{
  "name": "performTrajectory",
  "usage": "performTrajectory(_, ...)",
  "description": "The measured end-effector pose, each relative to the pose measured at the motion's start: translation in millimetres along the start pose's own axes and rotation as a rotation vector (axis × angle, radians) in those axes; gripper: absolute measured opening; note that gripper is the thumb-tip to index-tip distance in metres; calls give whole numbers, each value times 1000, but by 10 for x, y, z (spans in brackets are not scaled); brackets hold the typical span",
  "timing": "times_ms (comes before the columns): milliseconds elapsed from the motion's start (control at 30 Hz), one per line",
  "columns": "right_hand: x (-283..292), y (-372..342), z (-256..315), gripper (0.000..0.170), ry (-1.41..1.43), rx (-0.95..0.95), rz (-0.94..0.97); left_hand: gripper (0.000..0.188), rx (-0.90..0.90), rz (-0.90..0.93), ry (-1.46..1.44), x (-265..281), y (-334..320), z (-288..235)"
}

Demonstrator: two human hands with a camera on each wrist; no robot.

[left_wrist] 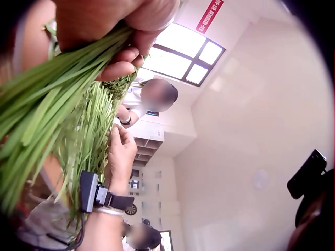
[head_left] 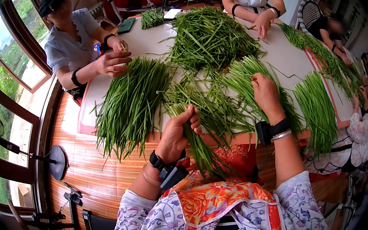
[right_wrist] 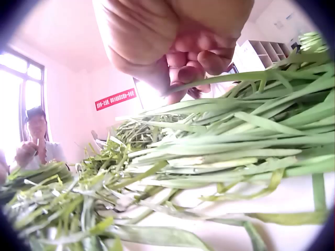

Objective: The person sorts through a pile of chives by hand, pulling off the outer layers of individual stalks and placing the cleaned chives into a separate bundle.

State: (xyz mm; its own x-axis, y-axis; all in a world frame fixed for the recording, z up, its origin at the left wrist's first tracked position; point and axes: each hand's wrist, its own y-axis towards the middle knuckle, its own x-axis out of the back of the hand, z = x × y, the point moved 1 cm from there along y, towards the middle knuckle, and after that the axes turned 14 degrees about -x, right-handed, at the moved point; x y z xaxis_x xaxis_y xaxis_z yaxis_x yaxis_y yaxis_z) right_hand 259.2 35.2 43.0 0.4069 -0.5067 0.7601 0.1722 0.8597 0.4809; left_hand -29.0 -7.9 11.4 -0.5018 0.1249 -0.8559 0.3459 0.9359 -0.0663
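Note:
Long green stalks, like chives, fill the work area. My left hand [head_left: 174,134] [left_wrist: 112,21] grips a bunch [head_left: 202,150] [left_wrist: 57,99] near its pale ends, the leaves hanging toward the apron. Over the pale ends of a loose bundle [head_left: 246,74] to the right, my right hand [head_left: 266,96] [left_wrist: 122,157] has its fingers curled. In the right wrist view a single leaf [right_wrist: 230,78] runs to the fingertips of this right hand [right_wrist: 178,42], which appear to pinch it. Loose trimmings [head_left: 208,102] [right_wrist: 68,209] lie between the hands.
A large heap [head_left: 214,37] lies at the table's centre back, a bundle [head_left: 134,100] at left and another [head_left: 316,111] at right. A person [head_left: 75,40] works at the left; another [head_left: 249,5] stands across the table [head_left: 284,58]. More people sit at far right.

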Motion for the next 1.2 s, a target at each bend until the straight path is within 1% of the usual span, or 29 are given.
performTrajectory(100,126,1,61,16,156,-129,236,18,5,-8,21,-27,8,24)
performTrajectory(200,158,-23,24,16,319,-176,287,18,12,-21,31,-65,-11,31)
performTrajectory(300,205,53,-26,16,401,-145,234,18,17,-5,18,-49,-9,43)
performTrajectory(433,179,166,-227,17,392,-238,242,17,11,1,28,-76,-37,41)
performTrajectory(467,204,178,-273,16,364,-317,304,17,11,5,28,-78,-45,35)
performTrajectory(567,284,199,-221,18,962,-373,464,17,12,12,24,-83,-62,33)
performTrajectory(600,327,207,-216,19,948,-373,516,17,14,13,26,-92,-62,30)
performTrajectory(700,332,195,-193,18,1036,-397,563,22,7,53,31,-102,-57,28)
performTrajectory(800,321,76,73,15,952,-347,571,31,-25,61,43,-126,-41,39)
performTrajectory(867,266,-65,351,12,738,-226,549,38,-63,54,90,-143,-14,75)
performTrajectory(900,275,-148,526,11,622,-164,546,35,-92,12,74,-183,-12,86)
performTrajectory(933,283,-253,717,12,583,-133,518,34,-114,-13,63,-194,-7,113)
performTrajectory(967,271,-323,829,13,382,73,406,32,-135,-36,52,-201,-1,134)
performTrajectory(1033,173,-413,950,17,331,251,354,29,-145,-30,22,-179,-11,127)
performTrajectory(1067,138,-442,980,19,317,286,344,29,-143,-32,16,-131,-1,126)
performTrajectory(1133,170,-463,992,20,357,280,364,29,-143,-30,-37,-24,12,112)
performTrajectory(1200,189,-465,944,21,380,271,365,29,-181,17,-102,91,18,27)
